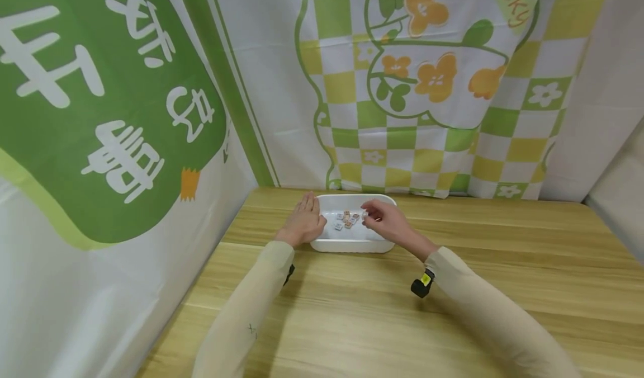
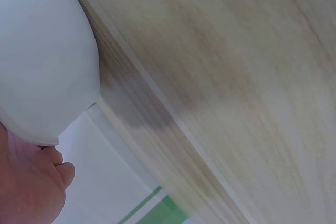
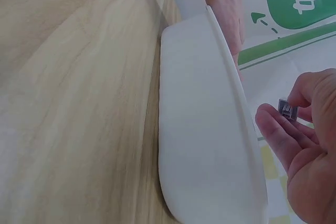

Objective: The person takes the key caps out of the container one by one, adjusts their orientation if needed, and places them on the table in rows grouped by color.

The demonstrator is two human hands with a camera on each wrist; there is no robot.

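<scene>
A white oval-cornered plastic basin (image 1: 352,246) sits on the wooden table, with several small square pieces (image 1: 347,219), some white and some orange-brown, on its floor. My left hand (image 1: 303,220) rests along the basin's left rim, fingers straight and together, thumb at the inner side. Over the right part of the basin, my right hand (image 1: 388,221) pinches one small square piece (image 3: 287,109) between thumb and fingers. That piece looks pale from the head and shows a grey, hollow-looking side in the right wrist view. The left wrist view shows the basin's outer wall (image 2: 47,56) beside part of the left hand.
The wooden table (image 1: 352,311) reaches back to a hanging cloth (image 1: 402,137) with green and yellow checks just behind the basin. Another printed cloth (image 1: 126,210) hangs along the left. A black strap device (image 1: 421,286) is worn on the right wrist.
</scene>
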